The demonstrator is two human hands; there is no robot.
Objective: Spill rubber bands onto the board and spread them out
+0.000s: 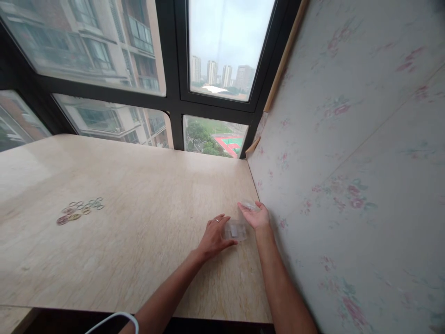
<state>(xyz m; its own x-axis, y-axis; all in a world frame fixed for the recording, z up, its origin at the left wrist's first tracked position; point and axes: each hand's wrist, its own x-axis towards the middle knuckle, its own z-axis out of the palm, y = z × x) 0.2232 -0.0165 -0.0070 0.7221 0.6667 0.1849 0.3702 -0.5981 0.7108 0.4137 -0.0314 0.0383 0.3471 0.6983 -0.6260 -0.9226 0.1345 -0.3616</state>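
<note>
Clear box [239, 230] on counter [146, 218], near wall [347, 139]. We see left hand [216, 235] holding box round its left side, thumb at near edge, fingers at far edge. Right hand [257, 217] palm up, just beside box, clear piece [249, 204] between thumb and fingers; whether piece joins box, we cannot tell. Coloured rings [74, 216] clustered well apart, counter's left. Window frame [175, 104] behind.
</note>
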